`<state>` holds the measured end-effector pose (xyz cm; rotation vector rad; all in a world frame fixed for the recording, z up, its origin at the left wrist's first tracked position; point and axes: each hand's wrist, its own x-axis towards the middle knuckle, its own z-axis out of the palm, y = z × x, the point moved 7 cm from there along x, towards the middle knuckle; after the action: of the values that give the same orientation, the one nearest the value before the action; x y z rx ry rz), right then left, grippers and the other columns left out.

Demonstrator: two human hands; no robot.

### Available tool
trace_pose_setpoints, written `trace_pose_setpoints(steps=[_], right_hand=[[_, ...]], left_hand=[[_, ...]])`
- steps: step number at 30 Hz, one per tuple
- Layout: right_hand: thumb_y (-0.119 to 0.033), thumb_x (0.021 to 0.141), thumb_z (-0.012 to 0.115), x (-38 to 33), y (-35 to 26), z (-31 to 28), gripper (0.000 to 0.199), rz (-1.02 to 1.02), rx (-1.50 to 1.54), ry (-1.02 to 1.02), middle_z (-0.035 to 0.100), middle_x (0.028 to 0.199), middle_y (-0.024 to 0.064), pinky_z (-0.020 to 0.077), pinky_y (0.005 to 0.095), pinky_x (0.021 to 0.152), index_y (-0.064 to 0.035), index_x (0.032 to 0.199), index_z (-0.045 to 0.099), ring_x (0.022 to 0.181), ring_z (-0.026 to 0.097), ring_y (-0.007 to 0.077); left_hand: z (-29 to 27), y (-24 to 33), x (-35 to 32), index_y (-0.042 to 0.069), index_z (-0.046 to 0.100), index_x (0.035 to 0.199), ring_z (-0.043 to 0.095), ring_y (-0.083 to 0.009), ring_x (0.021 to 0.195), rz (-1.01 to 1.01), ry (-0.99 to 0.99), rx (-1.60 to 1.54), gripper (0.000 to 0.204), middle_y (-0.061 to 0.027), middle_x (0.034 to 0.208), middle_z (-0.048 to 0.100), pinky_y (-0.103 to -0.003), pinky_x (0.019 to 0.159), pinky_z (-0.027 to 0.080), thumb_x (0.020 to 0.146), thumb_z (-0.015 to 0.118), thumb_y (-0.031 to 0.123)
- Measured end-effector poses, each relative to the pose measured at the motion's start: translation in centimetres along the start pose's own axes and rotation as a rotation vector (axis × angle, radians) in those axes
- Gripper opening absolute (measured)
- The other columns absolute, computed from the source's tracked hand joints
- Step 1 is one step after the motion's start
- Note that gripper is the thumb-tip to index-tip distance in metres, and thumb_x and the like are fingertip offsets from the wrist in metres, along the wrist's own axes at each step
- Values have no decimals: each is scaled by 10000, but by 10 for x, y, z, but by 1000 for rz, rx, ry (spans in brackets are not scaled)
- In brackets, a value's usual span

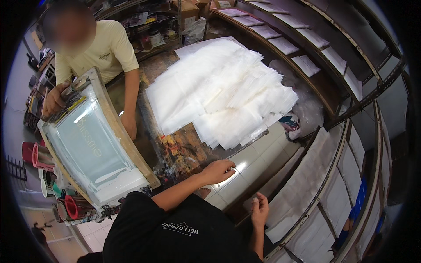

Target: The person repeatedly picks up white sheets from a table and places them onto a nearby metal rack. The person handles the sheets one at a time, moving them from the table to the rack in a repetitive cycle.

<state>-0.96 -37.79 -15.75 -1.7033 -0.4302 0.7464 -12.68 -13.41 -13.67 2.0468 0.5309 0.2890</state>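
The heap of white plastic bags (223, 94) lies fanned out in overlapping layers across the far half of the worktable (182, 149), its near edge spilling just over the table's right-hand edge. The tabletop shows bare, paint-stained wood between the heap and the near edge.

The person's left hand (219, 171) rests at the table's near edge, palm down with the fingers loosely curled, gripping nothing — it sits just short of the lowest bags without touching them. The right hand (259, 209) hangs lower, off the table and above the tiled floor, fingers half-curled and empty, near the sheets laid on the drying rack (324, 184) that curves along the right side. White printed sheets (307, 65) lie on that rack's shelves, one after another, up to the far corner.

On the left end of the table a wooden-framed printing screen (94, 149) is tilted up. A co-worker in a pale yellow shirt (112, 48) stands across the table — one hand holds a squeegee (72, 98) at the screen's top edge, the other presses on the tabletop beside the frame. Red and white paint cans (66, 208) stand below the screen's near corner.
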Motion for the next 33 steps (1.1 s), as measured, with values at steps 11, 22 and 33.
trace_pose_setpoints(steps=[11, 22, 33], right_hand=[[-114, 988, 587, 45, 13, -12, 285, -65, -56, -26, 605, 866, 13, 463, 215, 658, 8, 1245, 591, 745, 555, 68], [-140, 969, 621, 34, 22, -11, 290, 4, -157, 21, 633, 888, 20, 473, 247, 718, 11, 1217, 624, 798, 571, 92], [-149, 981, 617, 7, 35, -31, 276, 143, -162, 128, 638, 948, 26, 485, 257, 786, 11, 1206, 618, 854, 583, 99]], left_hand=[[-42, 16, 19, 8, 655, 1082, 651, -318, 857, 23, 189, -43, 261, -154, 944, 647, -416, 764, 519, 931, 630, 219], [-185, 32, 108, -12, 656, 1092, 616, -358, 951, 154, 665, 409, 291, -177, 1004, 631, -432, 839, 510, 892, 670, 198], [-229, -54, 270, 30, 518, 1325, 620, -396, 1087, -200, 330, 803, 517, -247, 1140, 628, -488, 936, 507, 877, 638, 258]])
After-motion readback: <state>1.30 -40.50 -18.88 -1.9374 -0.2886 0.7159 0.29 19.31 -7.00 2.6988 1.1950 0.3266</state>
